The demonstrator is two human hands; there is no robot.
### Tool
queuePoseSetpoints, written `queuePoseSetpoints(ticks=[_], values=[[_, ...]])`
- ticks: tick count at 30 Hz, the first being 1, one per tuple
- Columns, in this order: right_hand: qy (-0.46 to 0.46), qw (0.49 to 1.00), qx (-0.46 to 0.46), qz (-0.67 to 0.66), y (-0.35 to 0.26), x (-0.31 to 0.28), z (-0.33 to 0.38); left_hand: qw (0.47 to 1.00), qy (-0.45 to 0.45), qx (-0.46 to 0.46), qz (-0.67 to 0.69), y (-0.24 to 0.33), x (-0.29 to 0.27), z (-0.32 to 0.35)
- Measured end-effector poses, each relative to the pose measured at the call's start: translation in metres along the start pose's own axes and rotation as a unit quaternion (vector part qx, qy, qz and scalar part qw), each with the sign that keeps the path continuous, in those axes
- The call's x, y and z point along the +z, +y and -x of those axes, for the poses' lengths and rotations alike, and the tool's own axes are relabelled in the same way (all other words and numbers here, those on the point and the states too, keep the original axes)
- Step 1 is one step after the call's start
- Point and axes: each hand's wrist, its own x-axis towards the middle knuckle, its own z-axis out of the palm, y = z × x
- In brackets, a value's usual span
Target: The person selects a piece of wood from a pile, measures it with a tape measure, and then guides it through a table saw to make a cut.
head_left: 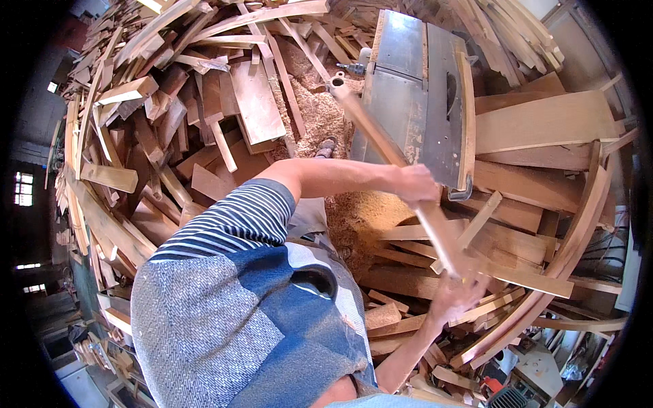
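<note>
A long, narrow wooden piece (374,129) slants across the machine's near edge, gripped by both my hands. My left hand (415,183) is closed around its middle, beside the near corner of the metal-topped woodworking machine (394,88). Lower right, my right hand (459,296) is wrapped round its near end, slightly smeared by motion. At the far end of the piece is a dark round hole or ring. Whether the piece touches the metal top, I cannot tell.
Offcuts and boards (255,102) lie heaped to the left. More planks (544,122) are stacked on the right, behind a long curved wooden beam (585,224). Sawdust and shavings (374,217) cover the floor by the machine. A shoe (327,147) shows there.
</note>
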Motion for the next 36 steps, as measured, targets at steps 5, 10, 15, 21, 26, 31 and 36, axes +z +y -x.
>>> queuePoseSetpoints(ticks=[5, 10, 15, 21, 26, 31, 36], values=[[-0.361, 0.926, 0.019, -0.111, -0.011, 0.053, 0.078, 0.984, -0.051, 0.111, -0.132, -0.005, 0.062, 0.013], [-0.374, 0.915, 0.016, -0.149, -0.058, 0.097, 0.134, 0.981, -0.055, 0.142, -0.121, -0.032, 0.103, 0.032], [-0.353, 0.914, 0.005, -0.2, -0.087, 0.118, 0.128, 0.971, -0.101, 0.142, -0.164, -0.048, 0.096, 0.038], [-0.328, 0.923, -0.026, -0.199, -0.122, 0.147, 0.095, 0.976, -0.108, 0.086, -0.171, -0.073, 0.082, 0.048], [-0.312, 0.931, -0.047, -0.184, -0.146, 0.183, 0.071, 0.988, 0.025, -0.026, -0.148, -0.1, 0.074, 0.069], [-0.297, 0.94, -0.05, -0.161, -0.16, 0.212, 0.029, 0.924, 0.315, -0.214, -0.045, -0.084, 0.063, 0.12], [-0.244, 0.953, -0.078, -0.161, -0.179, 0.25, -0.011, 0.899, 0.246, -0.357, 0.065, -0.078, 0.139, 0.223]])
